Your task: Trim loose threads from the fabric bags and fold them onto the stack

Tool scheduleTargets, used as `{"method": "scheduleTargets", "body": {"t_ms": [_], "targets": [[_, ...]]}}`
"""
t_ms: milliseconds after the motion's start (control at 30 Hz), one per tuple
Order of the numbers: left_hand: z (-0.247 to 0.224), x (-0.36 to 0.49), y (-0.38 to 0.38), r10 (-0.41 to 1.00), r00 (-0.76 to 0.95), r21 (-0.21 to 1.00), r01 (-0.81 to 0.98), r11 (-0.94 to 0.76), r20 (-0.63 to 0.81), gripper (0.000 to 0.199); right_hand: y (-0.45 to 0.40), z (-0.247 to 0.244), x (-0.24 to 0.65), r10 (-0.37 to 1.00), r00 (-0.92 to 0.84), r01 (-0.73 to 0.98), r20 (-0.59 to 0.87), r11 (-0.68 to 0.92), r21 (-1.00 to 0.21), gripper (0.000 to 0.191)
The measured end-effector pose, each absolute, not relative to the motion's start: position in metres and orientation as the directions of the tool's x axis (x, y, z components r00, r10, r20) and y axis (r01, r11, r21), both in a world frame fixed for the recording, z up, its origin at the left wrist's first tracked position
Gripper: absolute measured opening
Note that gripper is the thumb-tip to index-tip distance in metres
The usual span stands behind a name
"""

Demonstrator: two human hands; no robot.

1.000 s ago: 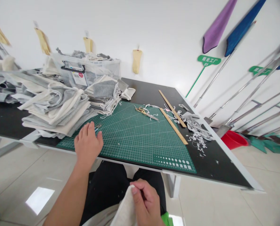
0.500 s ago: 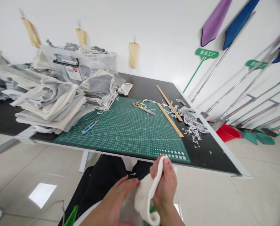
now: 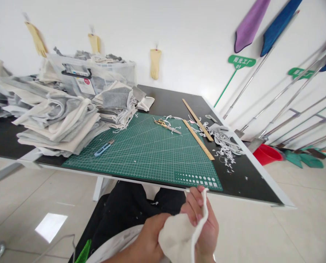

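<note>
A cream-white cloth (image 3: 176, 235) hangs between my two hands, over my lap and below the table edge. My right hand (image 3: 203, 219) has its fingers curled round the cloth's edge, which sticks up between fingers and thumb. At the cloth's left side, my left hand (image 3: 154, 233) grips it, its lower fingers partly hidden. Beyond the hands lies a green cutting mat (image 3: 141, 153), with gold-handled scissors (image 3: 167, 126) and a blue thread snipper (image 3: 104, 147) on it. One wooden ruler (image 3: 198, 140) crosses the mat's right side.
Stacks of grey and white cloths (image 3: 59, 120) fill the table's left side, before a clear plastic bin (image 3: 102, 75). Another ruler (image 3: 197, 119) and cloth scraps (image 3: 224, 140) lie right of the mat. A red bucket (image 3: 267, 155) and mop poles stand beyond the table.
My right hand has moved slightly right and down with the cloth's edge. My left hand has shifted right and closed from spread fingers onto the cloth, which now looks more bunched.
</note>
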State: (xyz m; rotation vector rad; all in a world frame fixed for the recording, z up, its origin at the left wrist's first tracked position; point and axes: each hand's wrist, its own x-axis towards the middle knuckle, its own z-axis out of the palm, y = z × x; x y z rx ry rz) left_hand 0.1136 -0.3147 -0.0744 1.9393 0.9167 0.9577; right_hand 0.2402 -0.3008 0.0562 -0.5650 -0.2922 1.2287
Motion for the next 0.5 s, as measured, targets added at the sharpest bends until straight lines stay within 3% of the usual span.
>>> {"method": "scheduleTargets", "body": {"t_ms": [100,267,400,500], "targets": [[-0.058,0.092,-0.312,0.868,0.394,0.868,0.265,-0.421,0.301,0.023,-0.291,0.036,0.268,0.895,0.445,-0.641,0.028,0.341,-0.688,0.015],[-0.028,0.043,-0.304,0.787,0.452,0.781,0.262,-0.567,0.420,0.023,-0.277,0.002,0.314,0.756,0.625,-0.416,0.194,0.533,-0.736,0.025],[-0.017,0.012,-0.311,0.814,0.198,0.618,0.561,-0.551,0.546,0.029,-0.286,0.007,0.305,0.880,0.469,-0.456,0.074,0.313,-0.833,0.017],[-0.015,-0.004,-0.325,0.797,0.012,0.581,0.678,-0.450,0.603,0.027,-0.298,0.011,0.285,0.860,0.510,-0.242,0.014,0.159,-0.957,0.022]]}}
